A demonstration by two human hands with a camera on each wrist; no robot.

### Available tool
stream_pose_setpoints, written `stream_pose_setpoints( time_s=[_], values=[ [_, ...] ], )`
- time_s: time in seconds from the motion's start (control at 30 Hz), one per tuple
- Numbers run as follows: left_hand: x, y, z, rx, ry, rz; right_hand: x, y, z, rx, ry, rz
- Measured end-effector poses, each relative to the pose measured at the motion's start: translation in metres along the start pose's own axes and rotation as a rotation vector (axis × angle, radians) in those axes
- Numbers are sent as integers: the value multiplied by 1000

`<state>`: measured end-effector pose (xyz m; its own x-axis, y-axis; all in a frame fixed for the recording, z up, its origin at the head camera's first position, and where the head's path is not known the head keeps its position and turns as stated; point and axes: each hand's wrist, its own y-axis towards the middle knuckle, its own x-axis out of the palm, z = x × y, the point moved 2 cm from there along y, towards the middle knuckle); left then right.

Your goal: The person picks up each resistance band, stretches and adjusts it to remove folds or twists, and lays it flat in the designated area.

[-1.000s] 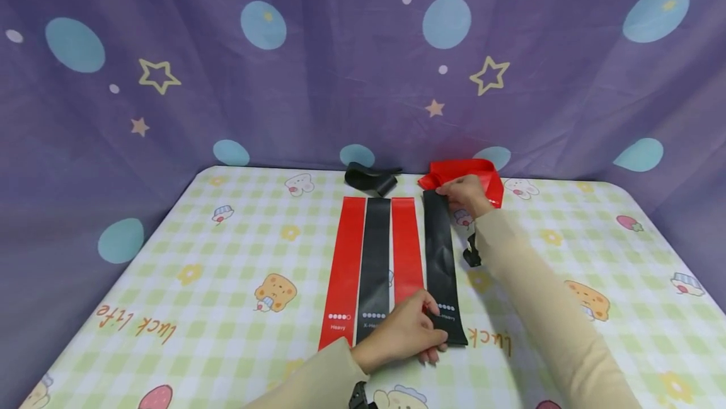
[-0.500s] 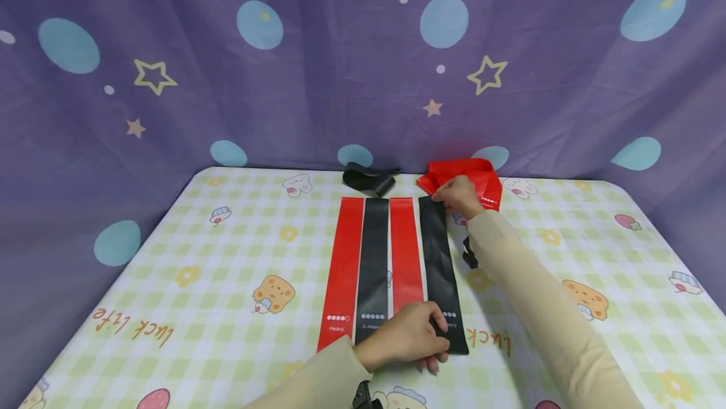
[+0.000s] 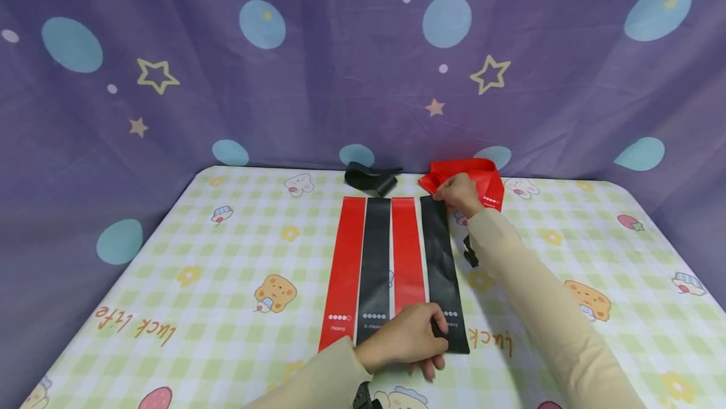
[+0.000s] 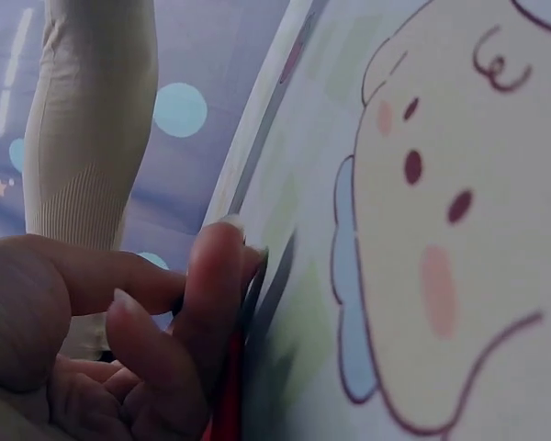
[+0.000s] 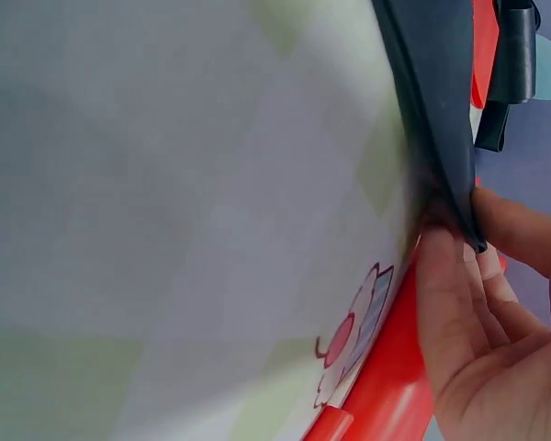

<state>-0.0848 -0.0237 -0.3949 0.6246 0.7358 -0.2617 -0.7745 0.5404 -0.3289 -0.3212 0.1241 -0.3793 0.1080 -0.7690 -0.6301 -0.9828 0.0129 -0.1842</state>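
A flat black resistance band (image 3: 439, 251) lies rightmost in a row of lengthwise strips, slightly apart from the red band (image 3: 407, 245) beside it. My right hand (image 3: 459, 195) pinches its far end; in the right wrist view, thumb and fingers of the right hand (image 5: 496, 303) grip the end of the black band (image 5: 441, 101), which lifts at the edge. At the near end, my left hand (image 3: 405, 336) pinches the same band and hides part of its label. The left wrist view has the left hand (image 4: 156, 340) with fingertips at the band's edge.
Further left lie another black band (image 3: 374, 258), labelled X-Heavy, and a red band (image 3: 345, 258) labelled Heavy. Behind the row sit a curled black band (image 3: 371, 179) and a folded red band (image 3: 476, 172). A checked cloth (image 3: 238, 258) covers the table; a purple curtain (image 3: 351, 81) hangs behind.
The rightmost black band has shifted slightly towards me, and its far end a little left, with both hands moving along. The other bands lie as before.
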Motion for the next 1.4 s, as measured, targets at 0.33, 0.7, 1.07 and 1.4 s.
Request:
stream_pose_setpoints(
  time_s=[0.33,0.7,1.07,1.4],
  values=[
    [2,-1,2,-1,-20,-106,-10,-7,-5,-35,3,-14],
    [-12,5,3,39,-5,-10,-33,-12,-12,-43,37,35],
    [-49,21,5,114,84,159,-63,-10,2,-49,83,68],
    [-86,38,15,116,183,317,-81,-13,16,-3,26,98]
  ],
)
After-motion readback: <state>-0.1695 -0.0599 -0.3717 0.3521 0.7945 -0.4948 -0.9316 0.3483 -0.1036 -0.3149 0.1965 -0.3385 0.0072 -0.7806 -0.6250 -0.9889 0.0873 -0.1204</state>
